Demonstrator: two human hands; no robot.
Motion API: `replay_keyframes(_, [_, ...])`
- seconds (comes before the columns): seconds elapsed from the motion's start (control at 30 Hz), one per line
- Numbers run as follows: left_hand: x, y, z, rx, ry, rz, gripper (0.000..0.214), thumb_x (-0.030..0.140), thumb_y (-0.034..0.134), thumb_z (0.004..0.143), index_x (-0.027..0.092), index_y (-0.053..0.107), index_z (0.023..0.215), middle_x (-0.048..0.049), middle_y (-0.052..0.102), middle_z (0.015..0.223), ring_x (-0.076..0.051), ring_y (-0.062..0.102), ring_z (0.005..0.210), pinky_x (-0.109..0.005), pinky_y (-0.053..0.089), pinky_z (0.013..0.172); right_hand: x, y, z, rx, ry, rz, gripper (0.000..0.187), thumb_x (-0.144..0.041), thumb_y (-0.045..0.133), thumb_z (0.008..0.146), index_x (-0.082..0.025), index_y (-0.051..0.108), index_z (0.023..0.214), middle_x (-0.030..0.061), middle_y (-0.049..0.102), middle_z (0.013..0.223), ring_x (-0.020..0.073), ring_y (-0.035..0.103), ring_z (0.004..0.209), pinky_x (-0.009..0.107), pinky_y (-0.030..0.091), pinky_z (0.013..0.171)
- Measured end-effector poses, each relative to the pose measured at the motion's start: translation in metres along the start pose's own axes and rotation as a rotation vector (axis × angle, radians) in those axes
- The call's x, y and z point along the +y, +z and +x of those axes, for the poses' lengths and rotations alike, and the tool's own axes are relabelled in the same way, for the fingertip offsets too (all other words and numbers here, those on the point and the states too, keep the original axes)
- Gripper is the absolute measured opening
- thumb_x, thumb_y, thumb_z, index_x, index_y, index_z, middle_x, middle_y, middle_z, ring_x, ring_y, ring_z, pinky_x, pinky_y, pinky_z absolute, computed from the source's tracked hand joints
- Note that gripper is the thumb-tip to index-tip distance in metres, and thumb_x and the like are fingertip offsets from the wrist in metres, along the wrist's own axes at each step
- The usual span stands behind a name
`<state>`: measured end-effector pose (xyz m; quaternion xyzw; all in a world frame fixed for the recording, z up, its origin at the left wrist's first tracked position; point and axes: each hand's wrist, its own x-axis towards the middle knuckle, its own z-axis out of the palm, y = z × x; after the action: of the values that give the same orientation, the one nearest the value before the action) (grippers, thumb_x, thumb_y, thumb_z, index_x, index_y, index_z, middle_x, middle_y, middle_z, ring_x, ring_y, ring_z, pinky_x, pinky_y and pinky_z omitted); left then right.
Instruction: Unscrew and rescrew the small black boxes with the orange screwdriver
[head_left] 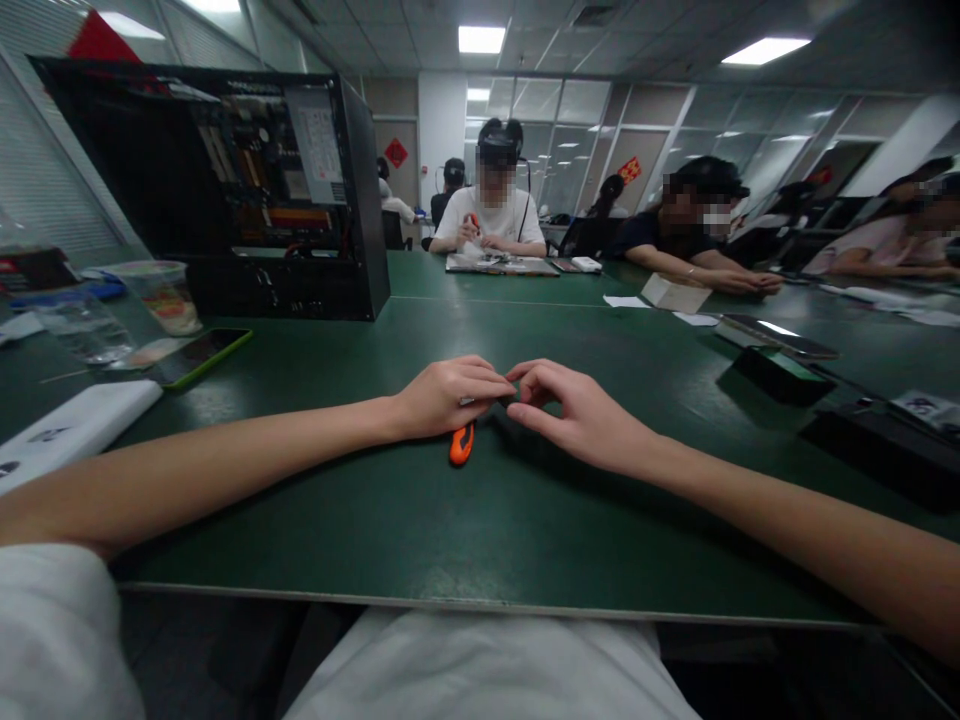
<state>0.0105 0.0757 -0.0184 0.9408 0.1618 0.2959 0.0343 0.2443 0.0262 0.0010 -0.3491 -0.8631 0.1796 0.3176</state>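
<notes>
Both my hands rest on the green table (420, 520), meeting at its middle. My left hand (442, 396) is closed around a small tool with an orange handle (460, 444), whose end sticks out below my palm. My right hand (574, 412) has its fingers curled in a pinch at the tool's dark front end (501, 410); what those fingertips hold is hidden. The fingertips of the two hands nearly touch.
An open black computer case (225, 190) stands at the back left, with a plastic cup (161, 295), a phone in a green case (199, 355) and a white box (71, 425) nearby. Black boxes (780, 375) and a phone lie right. Other people sit across the table.
</notes>
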Motion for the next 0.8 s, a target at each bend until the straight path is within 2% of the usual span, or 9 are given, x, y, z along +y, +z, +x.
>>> replay_keyframes(0.1, [0.0, -0.001, 0.001, 0.034, 0.014, 0.013, 0.027, 0.02, 0.056, 0.096, 0.021, 0.075, 0.115, -0.0106, 0.076, 0.111, -0.023, 0.066, 0.108, -0.038, 0.057, 0.095, 0.002, 0.006, 0.0, -0.115, 0.151, 0.088, 0.033, -0.051, 0.068, 0.086, -0.02, 0.059, 0.094, 0.0048, 0.067, 0.098, 0.0172, 0.062, 0.083, 0.034, 0.051, 0.077])
replay_keyframes(0.2, [-0.001, -0.001, 0.001, 0.049, 0.018, 0.022, 0.022, 0.022, 0.058, 0.096, 0.019, 0.075, 0.111, -0.0109, 0.075, 0.108, -0.022, 0.068, 0.102, -0.036, 0.056, 0.093, 0.009, 0.001, 0.001, -0.201, 0.242, 0.236, 0.034, -0.047, 0.07, 0.084, -0.019, 0.058, 0.1, 0.0025, 0.065, 0.091, 0.016, 0.062, 0.08, 0.031, 0.05, 0.072])
replay_keyframes(0.3, [-0.002, -0.001, 0.0, 0.065, -0.03, 0.011, 0.018, 0.02, 0.059, 0.095, 0.017, 0.074, 0.105, -0.0108, 0.074, 0.105, -0.021, 0.069, 0.1, -0.033, 0.056, 0.091, 0.018, -0.013, 0.002, -0.29, 0.234, 0.34, 0.034, -0.045, 0.07, 0.084, -0.017, 0.058, 0.099, 0.0028, 0.064, 0.092, 0.0145, 0.06, 0.081, 0.029, 0.049, 0.073])
replay_keyframes(0.4, [-0.002, -0.001, 0.0, 0.057, -0.066, -0.01, 0.016, 0.02, 0.06, 0.095, 0.018, 0.073, 0.103, -0.0096, 0.074, 0.103, -0.02, 0.069, 0.098, -0.032, 0.056, 0.089, 0.02, -0.023, 0.002, -0.313, 0.239, 0.322, 0.039, -0.049, 0.07, 0.085, -0.016, 0.061, 0.103, 0.0055, 0.067, 0.101, 0.0148, 0.061, 0.086, 0.029, 0.049, 0.077])
replay_keyframes(0.57, [0.001, -0.002, -0.001, 0.025, -0.064, 0.014, 0.016, 0.021, 0.06, 0.094, 0.018, 0.072, 0.104, -0.0085, 0.074, 0.104, -0.02, 0.069, 0.098, -0.031, 0.055, 0.089, 0.014, -0.016, 0.004, -0.274, 0.219, 0.256, 0.039, -0.054, 0.062, 0.089, -0.016, 0.064, 0.097, 0.0034, 0.067, 0.087, 0.0144, 0.059, 0.076, 0.028, 0.048, 0.07])
replay_keyframes(0.63, [0.002, -0.003, -0.001, 0.03, -0.092, 0.017, 0.019, 0.024, 0.062, 0.095, 0.019, 0.07, 0.111, -0.0083, 0.073, 0.107, -0.019, 0.069, 0.097, -0.03, 0.055, 0.089, 0.017, -0.021, 0.006, -0.271, 0.164, 0.107, 0.035, -0.052, 0.062, 0.089, -0.018, 0.066, 0.099, 0.0038, 0.069, 0.091, 0.0156, 0.061, 0.079, 0.029, 0.049, 0.072])
replay_keyframes(0.67, [0.002, -0.003, -0.001, 0.034, -0.111, 0.01, 0.022, 0.026, 0.062, 0.095, 0.019, 0.069, 0.114, -0.0082, 0.073, 0.109, -0.019, 0.069, 0.097, -0.03, 0.055, 0.088, 0.02, -0.029, 0.007, -0.26, 0.152, -0.039, 0.033, -0.05, 0.061, 0.09, -0.02, 0.068, 0.101, 0.0036, 0.07, 0.095, 0.0161, 0.063, 0.081, 0.029, 0.05, 0.075])
replay_keyframes(0.73, [0.003, -0.003, 0.0, 0.033, -0.141, -0.012, 0.023, 0.028, 0.06, 0.097, 0.019, 0.067, 0.117, -0.0081, 0.072, 0.111, -0.019, 0.068, 0.097, -0.03, 0.054, 0.089, 0.032, -0.056, 0.007, -0.205, 0.203, -0.41, 0.032, -0.047, 0.059, 0.091, -0.024, 0.069, 0.11, 0.0032, 0.072, 0.102, 0.0178, 0.065, 0.087, 0.029, 0.049, 0.08])
replay_keyframes(0.8, [0.003, -0.004, 0.001, 0.011, -0.144, -0.029, 0.021, 0.027, 0.057, 0.098, 0.018, 0.068, 0.113, -0.0081, 0.072, 0.111, -0.019, 0.068, 0.1, -0.03, 0.054, 0.091, 0.05, -0.096, 0.003, -0.091, 0.376, -0.747, 0.034, -0.043, 0.057, 0.091, -0.026, 0.068, 0.119, 0.0056, 0.072, 0.106, 0.0215, 0.065, 0.093, 0.031, 0.046, 0.081])
